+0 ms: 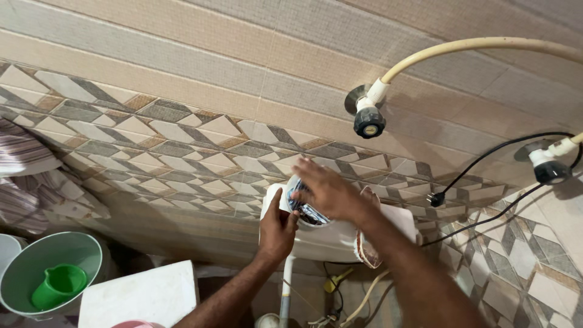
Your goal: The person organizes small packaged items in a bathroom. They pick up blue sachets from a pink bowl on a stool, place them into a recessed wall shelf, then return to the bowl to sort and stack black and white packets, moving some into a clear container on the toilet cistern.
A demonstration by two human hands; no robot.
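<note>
- The white plastic wall-mounted box (331, 234) sits low on the patterned tiled wall (182, 146), with a round opening at the front that shows shiny metal parts inside.
- My left hand (276, 228) grips the box's left edge, thumb raised along it.
- My right hand (325, 191) lies over the opening, fingers spread and blurred; I cannot tell whether it grips anything.
- A green plastic mug (57, 285) lies in a pale bucket (85, 246) far left.
</note>
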